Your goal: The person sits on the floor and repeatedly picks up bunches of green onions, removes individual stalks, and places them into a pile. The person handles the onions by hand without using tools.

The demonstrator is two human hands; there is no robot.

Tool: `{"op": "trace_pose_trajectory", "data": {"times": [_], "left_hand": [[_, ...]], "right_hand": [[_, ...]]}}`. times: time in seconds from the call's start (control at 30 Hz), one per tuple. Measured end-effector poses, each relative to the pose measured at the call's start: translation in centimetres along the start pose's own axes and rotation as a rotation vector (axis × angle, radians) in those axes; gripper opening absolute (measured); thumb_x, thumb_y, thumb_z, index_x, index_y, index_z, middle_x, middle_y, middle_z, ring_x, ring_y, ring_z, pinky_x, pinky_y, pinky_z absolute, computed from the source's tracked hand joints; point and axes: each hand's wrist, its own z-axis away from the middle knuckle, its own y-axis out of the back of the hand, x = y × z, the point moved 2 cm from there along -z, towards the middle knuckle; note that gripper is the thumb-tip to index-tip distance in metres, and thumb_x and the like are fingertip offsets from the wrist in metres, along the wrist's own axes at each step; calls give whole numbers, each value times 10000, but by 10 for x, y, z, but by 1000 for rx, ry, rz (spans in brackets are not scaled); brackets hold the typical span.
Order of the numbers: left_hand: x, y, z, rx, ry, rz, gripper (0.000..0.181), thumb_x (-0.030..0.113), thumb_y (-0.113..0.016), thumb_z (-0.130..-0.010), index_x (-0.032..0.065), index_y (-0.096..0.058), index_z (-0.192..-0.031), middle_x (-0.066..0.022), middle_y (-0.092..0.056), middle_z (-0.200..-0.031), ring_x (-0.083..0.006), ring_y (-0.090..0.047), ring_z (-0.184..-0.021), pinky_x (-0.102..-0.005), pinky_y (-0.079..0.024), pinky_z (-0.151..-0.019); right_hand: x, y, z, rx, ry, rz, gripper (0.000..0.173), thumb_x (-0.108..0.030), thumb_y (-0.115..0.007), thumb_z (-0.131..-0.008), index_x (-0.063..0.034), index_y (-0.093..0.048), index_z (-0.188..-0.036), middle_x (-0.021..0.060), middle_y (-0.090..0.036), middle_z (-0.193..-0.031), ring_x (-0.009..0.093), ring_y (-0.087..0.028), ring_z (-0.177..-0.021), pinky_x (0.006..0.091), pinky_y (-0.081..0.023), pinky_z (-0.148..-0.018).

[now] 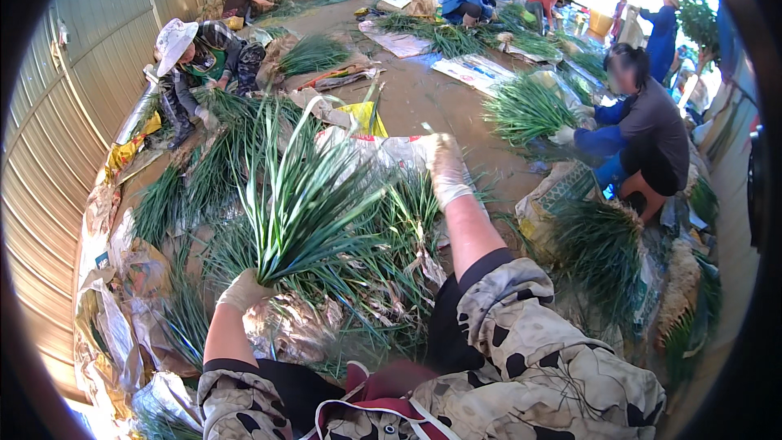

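Note:
My left hand [247, 292], in a pale glove, is closed around the base of a bunch of long green leafy stalks [293, 214], which look like green onions and fan out upward. My right hand [445, 165], gloved too, reaches forward over the edge of a white woven sack [397, 150]; its fingers are too blurred to tell whether they hold anything. Below it lie loose green onions [415, 214] with pale roots and dry skins. A heap of dry, whitish bulb ends [293, 324] sits just right of my left wrist.
A person [208, 61] in a pale hat crouches among onion piles at the left. Another person [647, 128] squats at the right behind a large onion pile [599, 244]. Crumpled sacks [116, 318] lie along the corrugated metal wall [49, 195]. Several people work farther back.

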Motion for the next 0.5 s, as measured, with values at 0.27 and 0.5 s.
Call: {"op": "trace_pose_trajectory", "data": {"times": [0.27, 0.5], "left_hand": [[-18, 13, 15, 245, 162, -506, 352, 210, -673, -662, 52, -631, -974, -164, -657, -834, -290, -645, -792, -372, -514, -726], [2, 15, 33, 326, 92, -574, 319, 201, -663, -686, 23, -630, -949, -205, -636, -918, -336, -616, -896, -407, -490, -786]], "right_hand": [[-44, 30, 17, -273, -381, -401, 477, -501, -478, -871, -44, -613, -880, -44, -451, -594, 65, -390, -484, 217, -332, -440], [-58, -3, 55, -899, -516, 103, 717, -672, -423, -809, -29, -584, -1084, 92, -613, -907, 221, -582, -791, 323, -447, -648]]}}
